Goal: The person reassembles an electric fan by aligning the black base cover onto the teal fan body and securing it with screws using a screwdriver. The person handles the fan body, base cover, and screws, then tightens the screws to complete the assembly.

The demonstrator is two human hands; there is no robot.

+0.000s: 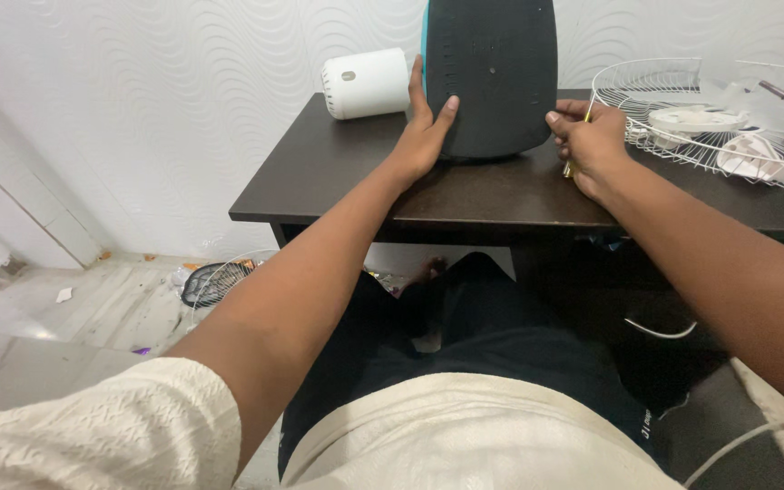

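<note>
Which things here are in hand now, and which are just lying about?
In hand:
- dark grey upright iron soleplate, left hand against it
- slim yellowish tool in right hand

Lying about:
- white cylinder
- white wire fan guard
- dark wooden table

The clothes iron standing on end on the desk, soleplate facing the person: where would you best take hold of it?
Probably by its two side edges. The iron stands upright, its flat dark soleplate offering no grip. The left hand already clasps the left edge; the right hand, holding a small brass-coloured tool, touches the right. Its handle is hidden behind.
</note>
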